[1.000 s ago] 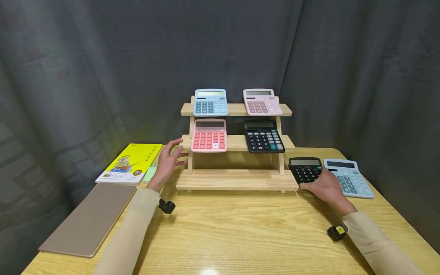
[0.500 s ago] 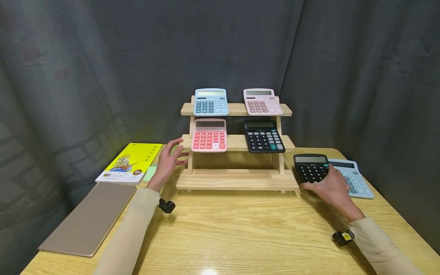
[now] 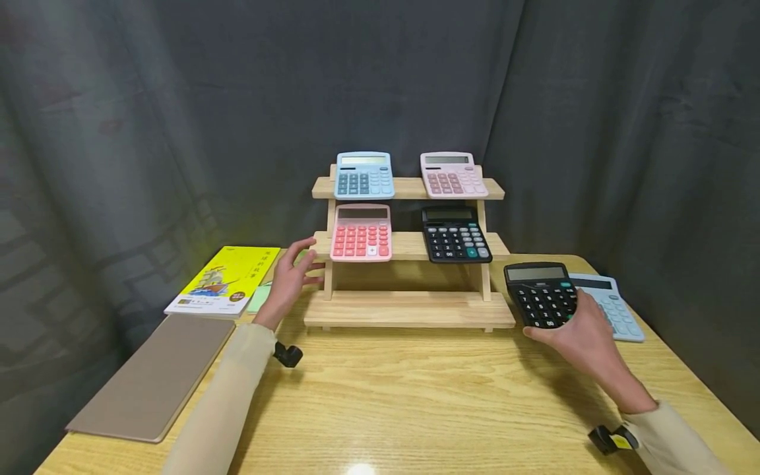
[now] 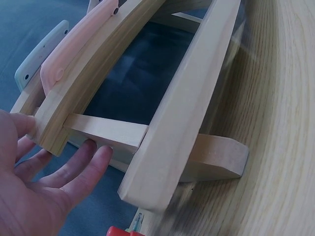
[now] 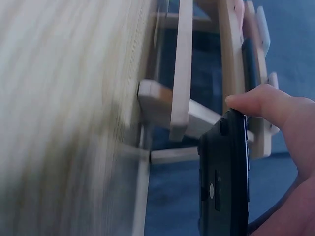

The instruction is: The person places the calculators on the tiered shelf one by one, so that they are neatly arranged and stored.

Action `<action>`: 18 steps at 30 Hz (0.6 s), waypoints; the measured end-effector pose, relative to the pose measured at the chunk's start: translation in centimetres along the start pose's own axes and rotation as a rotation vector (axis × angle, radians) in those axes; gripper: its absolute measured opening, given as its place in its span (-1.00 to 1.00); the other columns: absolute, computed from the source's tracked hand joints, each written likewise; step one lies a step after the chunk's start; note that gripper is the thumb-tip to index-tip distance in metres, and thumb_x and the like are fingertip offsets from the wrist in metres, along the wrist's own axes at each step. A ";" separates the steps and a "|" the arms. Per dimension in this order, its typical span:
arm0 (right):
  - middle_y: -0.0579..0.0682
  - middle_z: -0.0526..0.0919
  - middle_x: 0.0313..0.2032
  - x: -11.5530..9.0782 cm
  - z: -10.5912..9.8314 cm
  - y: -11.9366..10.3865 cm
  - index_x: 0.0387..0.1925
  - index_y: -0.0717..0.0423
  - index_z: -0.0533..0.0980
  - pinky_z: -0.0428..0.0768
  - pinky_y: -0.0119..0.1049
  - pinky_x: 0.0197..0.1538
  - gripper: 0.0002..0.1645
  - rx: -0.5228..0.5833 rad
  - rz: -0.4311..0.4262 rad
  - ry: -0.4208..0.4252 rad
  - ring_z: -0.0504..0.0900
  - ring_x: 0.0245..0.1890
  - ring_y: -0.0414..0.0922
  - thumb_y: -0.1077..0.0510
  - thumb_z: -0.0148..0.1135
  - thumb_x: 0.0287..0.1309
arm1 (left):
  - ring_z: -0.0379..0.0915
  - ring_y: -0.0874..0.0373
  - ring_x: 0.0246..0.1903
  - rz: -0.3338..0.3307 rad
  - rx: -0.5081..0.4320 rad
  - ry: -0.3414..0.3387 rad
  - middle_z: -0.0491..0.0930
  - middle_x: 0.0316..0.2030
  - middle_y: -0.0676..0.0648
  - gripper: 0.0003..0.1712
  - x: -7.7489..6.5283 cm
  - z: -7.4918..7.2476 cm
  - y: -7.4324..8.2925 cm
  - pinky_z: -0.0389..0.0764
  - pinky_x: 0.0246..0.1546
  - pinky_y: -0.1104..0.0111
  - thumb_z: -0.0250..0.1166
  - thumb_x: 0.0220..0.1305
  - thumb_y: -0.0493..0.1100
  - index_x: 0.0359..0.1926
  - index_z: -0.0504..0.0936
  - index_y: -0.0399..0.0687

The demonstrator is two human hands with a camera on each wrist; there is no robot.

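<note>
My right hand [image 3: 588, 333] grips a black calculator [image 3: 540, 295] by its lower right side, raised and tilted beside the stand; in the right wrist view the calculator [image 5: 224, 177] shows edge-on, thumb at its top edge. At the left end of the wooden tiered stand [image 3: 410, 310], my left hand [image 3: 287, 284] touches the middle shelf with loosely spread fingers. A blue calculator [image 3: 364, 175] and a pale pink calculator [image 3: 454, 175] lean on the top tier. On the middle tier lean a pink calculator [image 3: 361, 233] and another black calculator [image 3: 456, 235].
A light blue calculator [image 3: 620, 313] lies on the table at right, partly hidden behind the right hand. To the left lie a yellow book [image 3: 228, 277], a green item [image 3: 258, 299] and a brown notebook [image 3: 154, 376]. A dark curtain [image 3: 237, 99] hangs behind the table.
The black calculator in my right hand has come up off the table and a little toward me, now overlapping the light blue one. My left hand has stayed in place.
</note>
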State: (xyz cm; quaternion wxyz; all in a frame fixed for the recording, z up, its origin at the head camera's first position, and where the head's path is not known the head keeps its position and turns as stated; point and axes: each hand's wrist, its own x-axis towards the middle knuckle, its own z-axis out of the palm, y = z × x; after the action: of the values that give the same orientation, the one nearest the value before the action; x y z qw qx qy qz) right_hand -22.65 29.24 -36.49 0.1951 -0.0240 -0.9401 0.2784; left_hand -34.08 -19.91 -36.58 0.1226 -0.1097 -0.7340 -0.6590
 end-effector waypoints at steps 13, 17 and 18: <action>0.50 0.33 0.14 -4.1 0.6 -3.6 0.40 0.53 0.05 0.45 0.42 0.07 0.47 0.064 -0.042 -0.099 0.38 0.09 0.37 -0.15 0.71 -0.30 | 0.44 -0.46 0.14 0.020 -0.026 -0.008 0.27 0.40 -0.19 -0.47 0.2 -0.2 0.0 0.65 -0.01 -0.14 0.06 0.60 -0.05 0.44 0.32 -0.16; 0.55 0.23 0.28 -4.7 1.6 -5.0 0.47 0.53 -0.07 0.36 0.45 0.19 0.59 0.065 -0.045 -0.157 0.30 0.21 0.43 -0.20 0.70 -0.30 | 0.46 -0.43 0.14 0.008 -0.032 -0.013 0.28 0.39 -0.19 -0.46 0.1 -0.1 -0.1 0.63 0.02 -0.17 0.07 0.59 -0.04 0.44 0.32 -0.16; 0.56 0.20 0.30 -4.8 1.9 -5.4 0.48 0.53 -0.11 0.34 0.45 0.21 0.62 0.067 -0.048 -0.173 0.28 0.23 0.44 -0.20 0.70 -0.30 | 0.47 -0.41 0.14 0.006 -0.031 -0.013 0.27 0.39 -0.19 -0.46 0.1 -0.2 -0.1 0.62 0.02 -0.17 0.07 0.59 -0.04 0.44 0.32 -0.16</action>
State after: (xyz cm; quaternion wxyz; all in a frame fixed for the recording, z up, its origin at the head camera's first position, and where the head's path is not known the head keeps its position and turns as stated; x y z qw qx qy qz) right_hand -18.57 22.95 -36.73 0.1206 0.0291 -0.9439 0.3060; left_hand -34.19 -20.07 -36.59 0.1181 -0.1180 -0.7242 -0.6691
